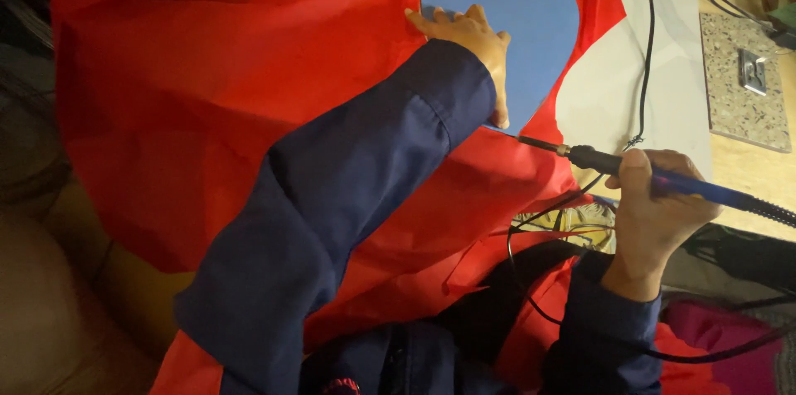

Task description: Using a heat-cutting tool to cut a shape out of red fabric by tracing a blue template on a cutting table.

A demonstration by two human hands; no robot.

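Soldering iron [663,179] tip meets red fabric [207,105] – contact hidden behind left hand [473,38].

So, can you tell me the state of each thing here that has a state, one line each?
Left hand: open, pressed flat on the red fabric beside the hole.
Right hand: closed around the blue handle of the hot-tip tool.
Hot-tip tool: held about level, tip at the fabric's cut edge.
Red fabric: spread out, creased, with a large hole cut.
Black cord: slack, trailing over the white sheet.
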